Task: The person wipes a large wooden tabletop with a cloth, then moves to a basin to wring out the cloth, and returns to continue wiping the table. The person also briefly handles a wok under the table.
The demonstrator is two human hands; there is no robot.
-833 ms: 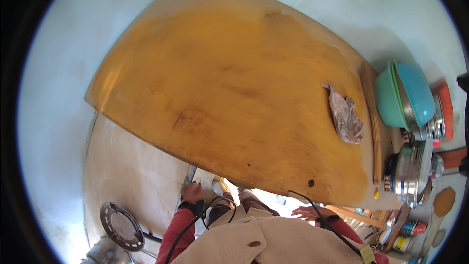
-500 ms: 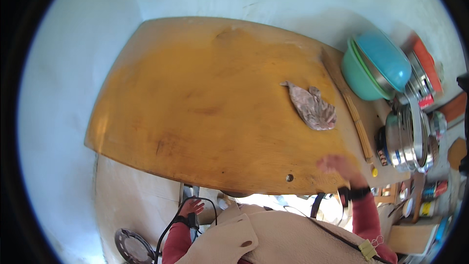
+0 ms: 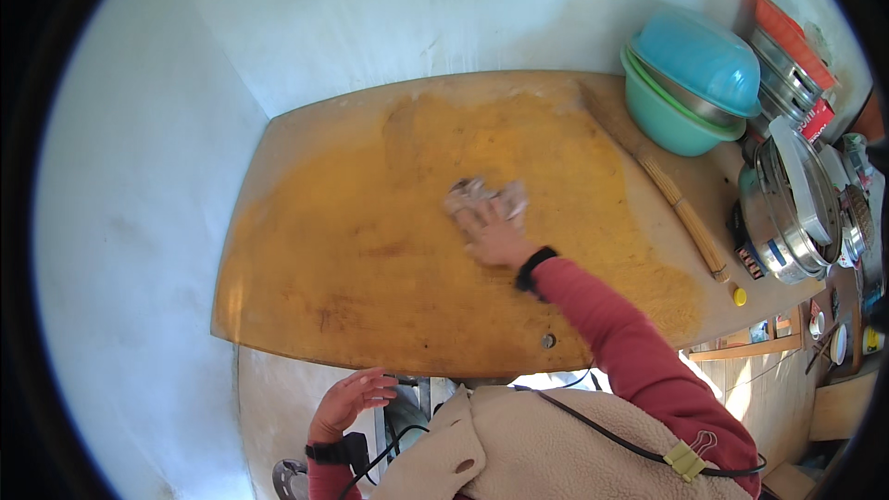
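Observation:
My right hand [image 3: 503, 238] reaches over the wooden table [image 3: 370, 185] and presses its fingers on a crumpled greyish-pink cloth [image 3: 509, 194]. The cloth is bunched under and ahead of the fingertips and slightly blurred. Damp-looking, darker orange wood surrounds it, with a paler dry band along the far and right edges. At the table's near edge, left of my body, my left hand [image 3: 352, 401] hangs with its fingers loosely apart and nothing in it.
A bundle of thin sticks [image 3: 685, 213] lies along the table's right side, with a yellow cap [image 3: 739, 296] at its near end. Stacked green and blue basins [image 3: 699, 28] stand at the far right. Steel pots [image 3: 778, 231] stand nearer. A pale wall [image 3: 130, 176] borders the left.
My right hand has reached forward and left from the near right edge onto the cloth. The cloth has shifted left. My left hand has risen to the table's near edge.

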